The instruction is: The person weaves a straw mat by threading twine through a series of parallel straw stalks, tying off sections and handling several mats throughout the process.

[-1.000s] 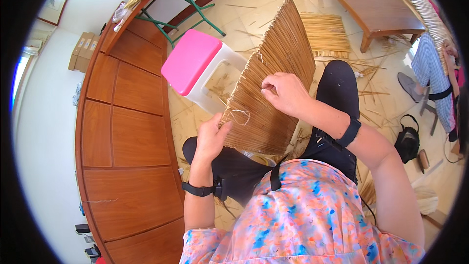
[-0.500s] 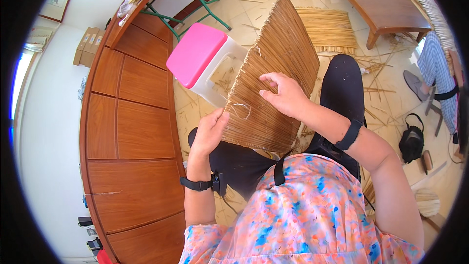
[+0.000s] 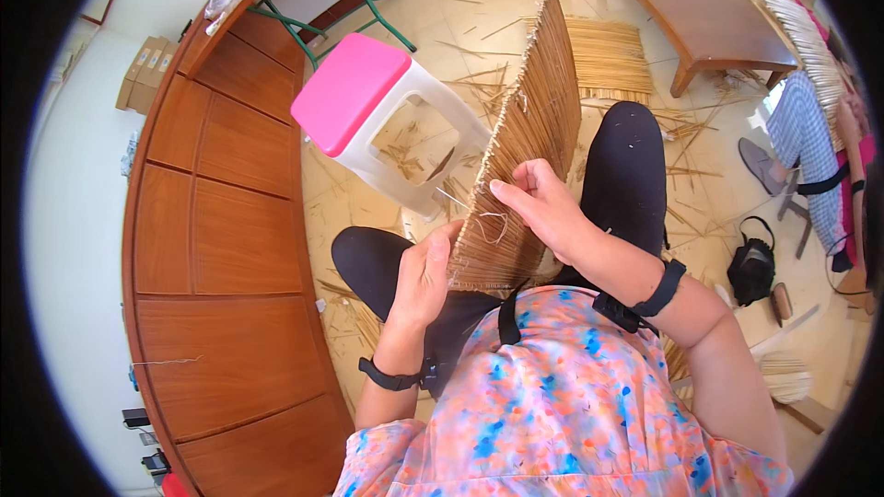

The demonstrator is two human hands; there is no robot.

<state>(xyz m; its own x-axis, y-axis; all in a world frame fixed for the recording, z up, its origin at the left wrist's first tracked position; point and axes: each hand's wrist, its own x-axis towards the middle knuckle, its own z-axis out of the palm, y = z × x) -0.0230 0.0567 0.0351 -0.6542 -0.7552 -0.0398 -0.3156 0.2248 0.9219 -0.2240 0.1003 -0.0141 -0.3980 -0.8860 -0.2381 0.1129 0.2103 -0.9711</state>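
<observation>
A stiff brown mat (image 3: 539, 120) of straw-like stalks stands tilted between my knees, its stitched rim running up and away from me. My left hand (image 3: 425, 271) grips the lower left end of this rim, thumb showing and the other fingers partly hidden behind it. Close to the mat's face is my right hand (image 3: 545, 212), fingers half curled and thumb apart from them; nothing shows in its grasp. Below its thumb hangs a loop of white thread (image 3: 494, 237). A thin pale sliver, needle or thread end, pokes out past the rim.
Left of the mat stands a white stool (image 3: 414, 179) with a pink seat. A wooden cabinet (image 3: 216, 230) lines the left side. Behind lie another straw mat (image 3: 612, 60) and a low brown table (image 3: 691, 5). Loose stalks litter the tiles; another person's leg (image 3: 806, 129) is at right.
The mat has swung to a steeper, more edge-on angle. My left hand has moved right and nearer to me along with it. My right hand's fingers have curled in closer to the rim.
</observation>
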